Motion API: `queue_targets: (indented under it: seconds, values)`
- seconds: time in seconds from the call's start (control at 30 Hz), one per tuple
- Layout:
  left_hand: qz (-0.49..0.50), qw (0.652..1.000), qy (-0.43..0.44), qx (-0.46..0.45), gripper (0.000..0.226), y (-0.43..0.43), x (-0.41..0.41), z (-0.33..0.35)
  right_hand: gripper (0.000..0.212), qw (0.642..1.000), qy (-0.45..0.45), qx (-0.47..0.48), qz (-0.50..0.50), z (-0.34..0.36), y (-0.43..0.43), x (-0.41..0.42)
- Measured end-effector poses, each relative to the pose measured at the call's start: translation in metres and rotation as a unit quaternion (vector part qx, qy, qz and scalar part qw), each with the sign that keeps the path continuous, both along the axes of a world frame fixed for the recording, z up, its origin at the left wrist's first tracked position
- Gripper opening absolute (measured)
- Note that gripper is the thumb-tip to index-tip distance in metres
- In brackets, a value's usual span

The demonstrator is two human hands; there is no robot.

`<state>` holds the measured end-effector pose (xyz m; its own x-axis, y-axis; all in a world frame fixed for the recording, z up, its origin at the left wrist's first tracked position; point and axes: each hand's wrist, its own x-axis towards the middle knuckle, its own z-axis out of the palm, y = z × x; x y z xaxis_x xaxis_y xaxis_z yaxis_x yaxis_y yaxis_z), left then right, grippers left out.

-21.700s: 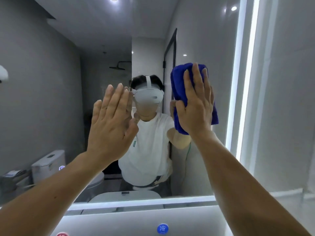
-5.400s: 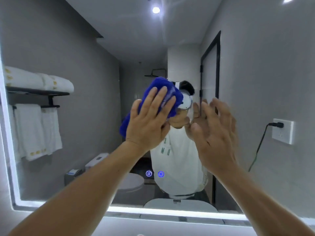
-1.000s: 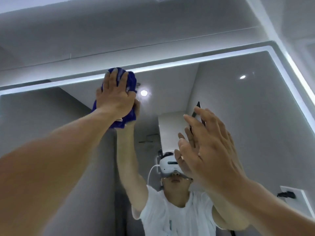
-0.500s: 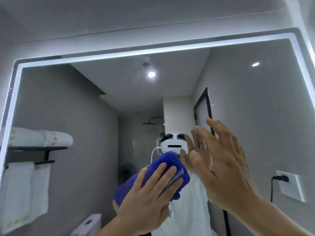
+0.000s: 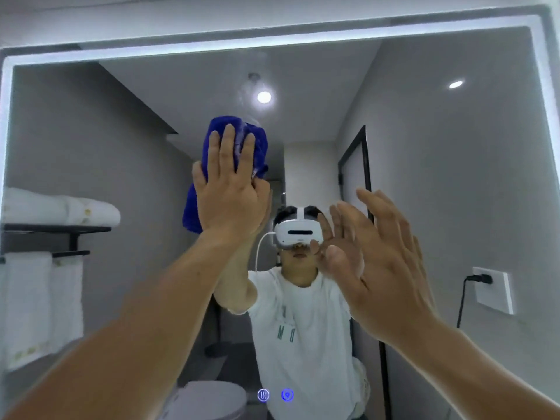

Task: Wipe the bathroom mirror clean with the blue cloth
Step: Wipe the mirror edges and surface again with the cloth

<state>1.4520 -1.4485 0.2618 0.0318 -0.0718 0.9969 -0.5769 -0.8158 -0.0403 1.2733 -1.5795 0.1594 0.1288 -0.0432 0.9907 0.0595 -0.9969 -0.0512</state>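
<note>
- Wiping upward, our left hand [image 5: 230, 198] has carried the blue cloth [image 5: 191, 204] from low in the mirror [image 5: 439, 177] half a second ago to its upper middle, just under the reflected ceiling lamp [image 5: 264, 97].
- Our left fingers [image 5: 228, 153] lie straight and close together, pressing the cloth against the glass. The cloth bunches above the fingertips and hangs out to the left of the palm.
- Our right hand [image 5: 385, 262] has stayed raised right of centre, fingers spread wide and holding nothing. We cannot tell whether it touches the glass.
- Two lit blue touch icons [image 5: 263, 395] have come into view at the bottom edge.
- Reflected white towels [image 5: 39, 298] hang at the left, and a wall socket [image 5: 492, 289] with a black plug sits at the right.
- Our right hand hides part of the reflected person [image 5: 303, 328], and our left forearm crosses the mirror's lower left.
</note>
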Motion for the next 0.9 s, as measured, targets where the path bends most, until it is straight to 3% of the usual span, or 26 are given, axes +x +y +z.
queue_targets:
  seconds: [0.33, 0.4, 0.53, 0.63, 0.7, 0.8, 0.9]
  values:
    - [-0.013, 0.998, -0.027, 0.048, 0.067, -0.042, -0.017, -0.172, 0.058, 0.997, 0.043, 0.056, -0.024, -0.035, -0.007, 0.005]
    - [-0.019, 0.992, -0.049, 0.113, 0.071, -0.049, -0.024, -0.188, 0.055, 0.997, 0.047, 0.053, -0.03, -0.041, -0.01, -0.001]
    - [-0.016, 0.911, -0.189, 0.365, 0.071, -0.034, -0.014, -0.182, 0.051, 0.997, 0.037, 0.049, -0.049, -0.044, -0.025, -0.02]
    - [-0.002, 0.878, -0.221, 0.425, 0.067, -0.025, -0.006, -0.134, 0.052, 0.997, 0.027, 0.049, -0.057, -0.046, -0.034, -0.029]
    - [-0.004, 0.908, -0.193, 0.373, 0.065, -0.03, -0.007, -0.109, 0.057, 0.996, 0.03, 0.058, -0.053, -0.052, -0.039, -0.034]
    - [-0.034, 0.974, -0.116, 0.191, 0.069, -0.051, -0.024, -0.105, 0.058, 0.994, 0.042, 0.082, -0.057, -0.067, -0.052, -0.04]
    - [-0.06, 0.994, -0.045, 0.074, 0.074, -0.085, -0.049, -0.126, 0.058, 0.991, 0.054, 0.101, -0.065, -0.083, -0.067, -0.045]
